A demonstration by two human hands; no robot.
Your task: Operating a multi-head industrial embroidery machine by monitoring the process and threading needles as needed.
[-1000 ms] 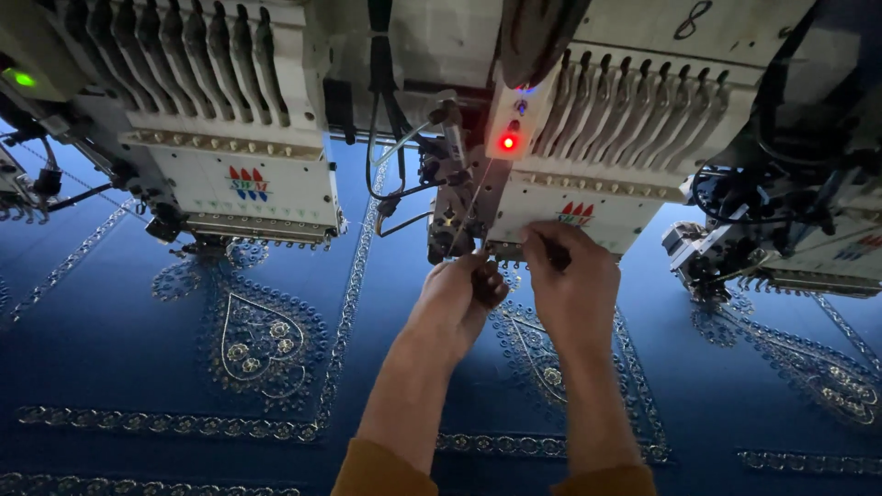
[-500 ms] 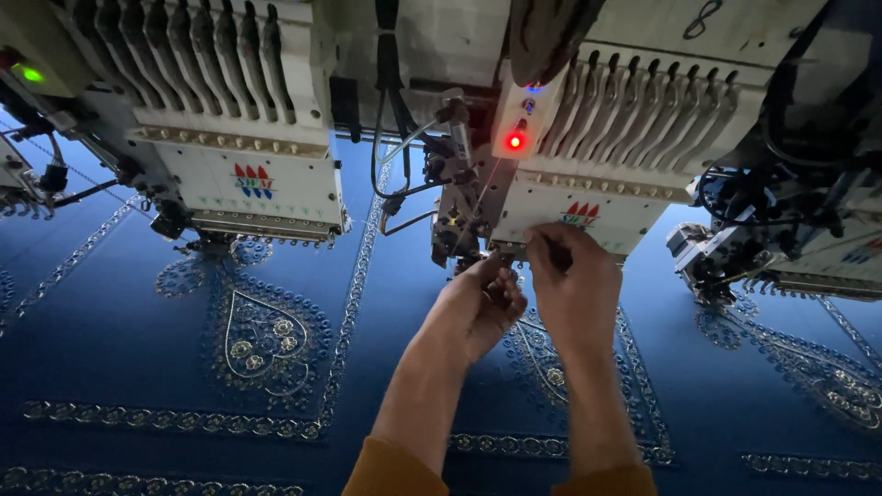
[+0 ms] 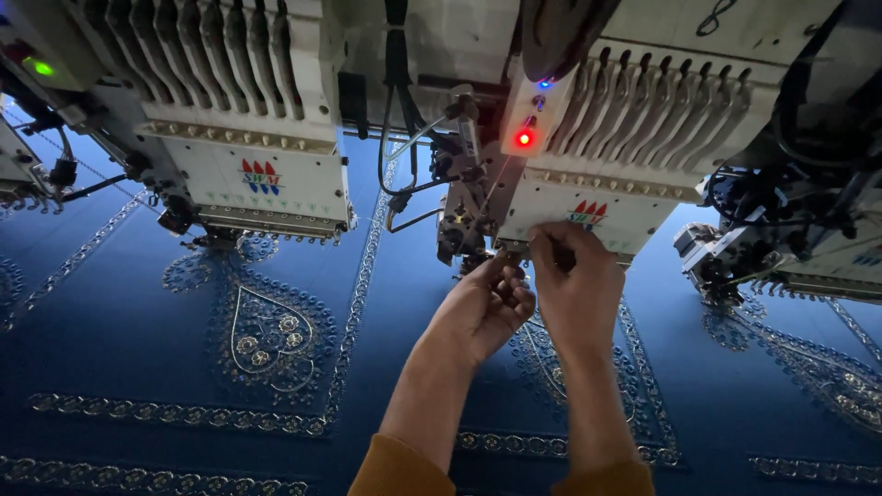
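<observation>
Head view looks down along two bare forearms in mustard-yellow cuffs, raised to the underside of a cream-coloured multi-needle embroidery head with a red indicator lamp (image 3: pixel 597 184). The left hand (image 3: pixel 487 308) is curled, thumb and fingertips pinched together just below the needle area at the head's lower left edge; the right hand (image 3: pixel 574 276) is likewise closed in a pinch just beside it, touching the head's lower rim. Whatever sits between the fingers is too fine to make out, probably a thread, so I cannot tell for certain what either grip holds.

A thread of that kind would, in my judgement, be nearly weightless, limp and slippery, easy to snap or lose; it is best taken close to its free end between thumb and forefinger pads, with little pull. The needles and small metal parts (image 3: pixel 459 225) nearby look stiff and sharp, so fingers belong below them, not among them.

Beneath the hands stretches a dark blue fabric with silvery embroidered heart and border motifs (image 3: pixel 266 331). A second cream embroidery head with a green lamp (image 3: pixel 248 138) stands to the left, well apart, and a third machine assembly (image 3: pixel 781 248) sits at the right.
</observation>
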